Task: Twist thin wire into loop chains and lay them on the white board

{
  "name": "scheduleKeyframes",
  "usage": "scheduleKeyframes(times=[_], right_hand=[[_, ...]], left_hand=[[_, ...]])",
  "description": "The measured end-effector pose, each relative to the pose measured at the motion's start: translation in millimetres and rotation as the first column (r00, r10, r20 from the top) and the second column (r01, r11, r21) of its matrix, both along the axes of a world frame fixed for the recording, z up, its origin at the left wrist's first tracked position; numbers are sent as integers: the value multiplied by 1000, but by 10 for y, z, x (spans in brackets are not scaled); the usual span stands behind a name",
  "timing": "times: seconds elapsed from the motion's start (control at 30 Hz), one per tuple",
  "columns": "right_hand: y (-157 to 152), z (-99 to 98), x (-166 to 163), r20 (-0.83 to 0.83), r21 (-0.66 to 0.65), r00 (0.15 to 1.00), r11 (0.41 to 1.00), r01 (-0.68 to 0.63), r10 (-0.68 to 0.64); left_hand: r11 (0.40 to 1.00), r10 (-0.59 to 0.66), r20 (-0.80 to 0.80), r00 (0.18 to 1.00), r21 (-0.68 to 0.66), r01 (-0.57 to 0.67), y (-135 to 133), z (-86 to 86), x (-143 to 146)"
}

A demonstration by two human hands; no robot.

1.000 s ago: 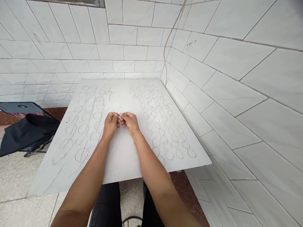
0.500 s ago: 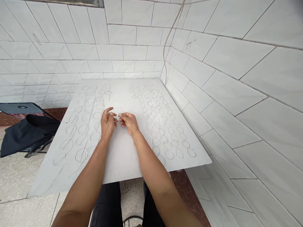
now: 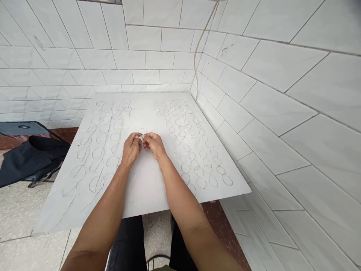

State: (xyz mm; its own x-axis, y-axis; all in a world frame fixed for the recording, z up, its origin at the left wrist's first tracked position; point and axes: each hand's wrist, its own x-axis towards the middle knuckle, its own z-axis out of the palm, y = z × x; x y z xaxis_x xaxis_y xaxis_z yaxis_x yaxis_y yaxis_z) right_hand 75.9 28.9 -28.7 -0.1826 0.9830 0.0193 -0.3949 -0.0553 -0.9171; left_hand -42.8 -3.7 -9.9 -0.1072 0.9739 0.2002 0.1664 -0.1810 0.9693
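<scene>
My left hand (image 3: 132, 148) and my right hand (image 3: 153, 144) meet over the middle of the white board (image 3: 143, 188). Both are closed, fingertips pinched together almost touching. Between them is a thin wire loop (image 3: 143, 129), its ring showing faintly just beyond the fingers; the pinched ends are too small to make out. Single wire rings with long tails (image 3: 98, 153) lie in rows to the left of my hands. On the right are rows of wires bent into figure-eight shapes (image 3: 194, 164).
White tiled walls (image 3: 282, 90) meet at a corner behind and right of the board. A thin cable (image 3: 195, 56) hangs down that corner. At left stands a folding chair (image 3: 25, 128) with dark cloth (image 3: 36, 158) over it. My legs (image 3: 129, 241) are under the board's front edge.
My left hand has closed from spread fingers into a pinch and moved right, up to the right hand's fingertips. The right hand has stayed pinched in nearly the same place.
</scene>
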Motion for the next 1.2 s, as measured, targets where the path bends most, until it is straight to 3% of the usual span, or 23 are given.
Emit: scheduleKeyframes(times=[0.23,0.43,0.6,0.8,1.0,1.1,1.2], right_hand=[[-21,22,-49,170,4,983,997,74,-74],[-20,6,-13,343,197,913,967,160,-221],[5,-49,10,391,307,867,932,194,-309],[10,-108,-33,399,312,851,923,224,-342],[35,-96,-2,406,212,849,939,271,-337],[30,-73,11,397,208,851,937,280,-343],[19,-51,8,378,183,863,941,284,-334]], left_hand=[[994,109,-89,990,-5,-110,23,-19,-21],[998,63,-182,981,13,-62,15,-55,-27],[987,155,-271,950,8,-159,21,-79,-5],[971,222,-205,953,-43,-235,83,-148,-24],[986,47,11,999,-161,-45,78,-115,-46],[982,61,142,988,-183,-34,81,-89,-60],[976,110,148,983,-202,-79,92,-102,-83]])
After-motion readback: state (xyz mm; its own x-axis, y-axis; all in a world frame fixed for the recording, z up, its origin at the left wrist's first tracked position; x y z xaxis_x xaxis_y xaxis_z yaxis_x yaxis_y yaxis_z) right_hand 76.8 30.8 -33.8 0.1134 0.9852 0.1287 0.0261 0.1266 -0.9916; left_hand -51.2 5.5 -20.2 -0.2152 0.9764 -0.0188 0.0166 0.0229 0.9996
